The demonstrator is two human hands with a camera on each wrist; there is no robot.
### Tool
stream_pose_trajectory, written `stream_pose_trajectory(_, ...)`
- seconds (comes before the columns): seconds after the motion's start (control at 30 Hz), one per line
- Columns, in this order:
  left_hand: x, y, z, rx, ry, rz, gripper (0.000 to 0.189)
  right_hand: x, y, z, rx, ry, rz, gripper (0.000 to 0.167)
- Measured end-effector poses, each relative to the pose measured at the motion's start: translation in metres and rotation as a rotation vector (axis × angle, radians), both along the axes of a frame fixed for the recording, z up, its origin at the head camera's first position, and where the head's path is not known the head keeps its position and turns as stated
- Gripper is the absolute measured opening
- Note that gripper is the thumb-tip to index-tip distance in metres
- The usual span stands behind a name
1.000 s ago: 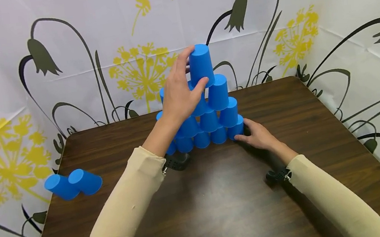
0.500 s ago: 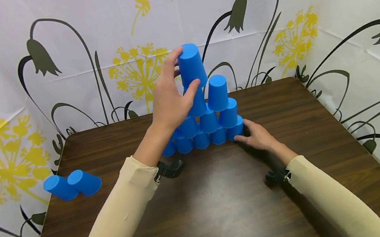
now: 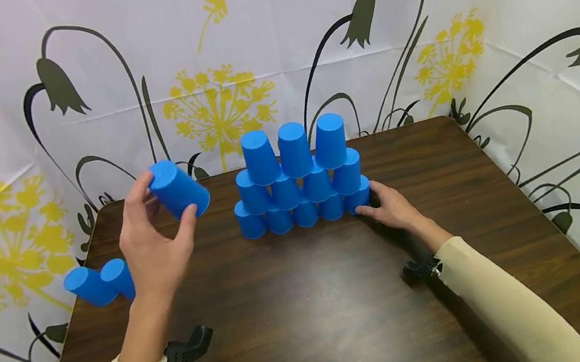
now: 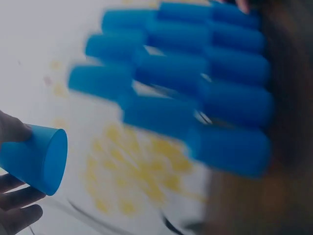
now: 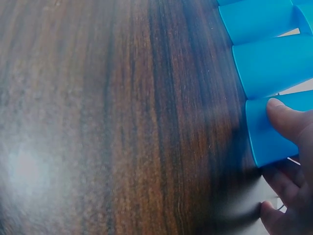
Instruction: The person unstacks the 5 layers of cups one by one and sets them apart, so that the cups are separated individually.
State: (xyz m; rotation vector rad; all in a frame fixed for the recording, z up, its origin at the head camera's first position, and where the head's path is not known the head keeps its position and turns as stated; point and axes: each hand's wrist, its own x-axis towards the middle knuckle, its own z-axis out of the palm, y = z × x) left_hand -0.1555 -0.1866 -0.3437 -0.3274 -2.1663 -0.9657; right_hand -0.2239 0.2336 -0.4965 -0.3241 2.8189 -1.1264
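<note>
Blue plastic cups stand upside down in a three-row stack, with three in the top row and several in each row below. Off to the left of the stack, my left hand holds one more blue cup in the air, tilted, between thumb and fingers. In the left wrist view the rim of this held cup faces right. My right hand grips the bottom row's right-end cup. The right wrist view shows the thumb on that cup's near side; the other fingers are partly hidden.
Two more blue cups stand side by side at the left of the brown wooden table, one partly hidden behind my left hand. A white cloth with a flower print hangs behind the table and along its sides.
My left hand has carried its cup from above the stack down to the left, tilting it. The stack's top row is now fully in view. My right hand has stayed put.
</note>
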Motion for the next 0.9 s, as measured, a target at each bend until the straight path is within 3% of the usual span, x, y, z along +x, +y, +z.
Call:
stream_pose_trajectory(0.2, 0.018, -0.054, -0.06, -0.048, -0.212, 0.161, 0.078, 0.001, -0.001, 0.002, 0.0, -0.005, -0.012, 0.071)
stream_pose_trajectory(0.43, 0.025, -0.089, -0.107, -0.127, -0.394, 0.275, 0.078, 0.001, -0.002, 0.0, 0.004, -0.011, -0.015, 0.07)
stream_pose_trajectory(0.6, 0.022, -0.097, -0.123, -0.157, -0.482, 0.308, 0.079, 0.001, -0.003, -0.001, 0.006, -0.009, -0.008, 0.07)
stream_pose_trajectory(0.9, 0.015, -0.097, -0.13, -0.139, -0.57, 0.318, 0.079, -0.001, -0.002, 0.0, 0.013, 0.007, 0.0, 0.069)
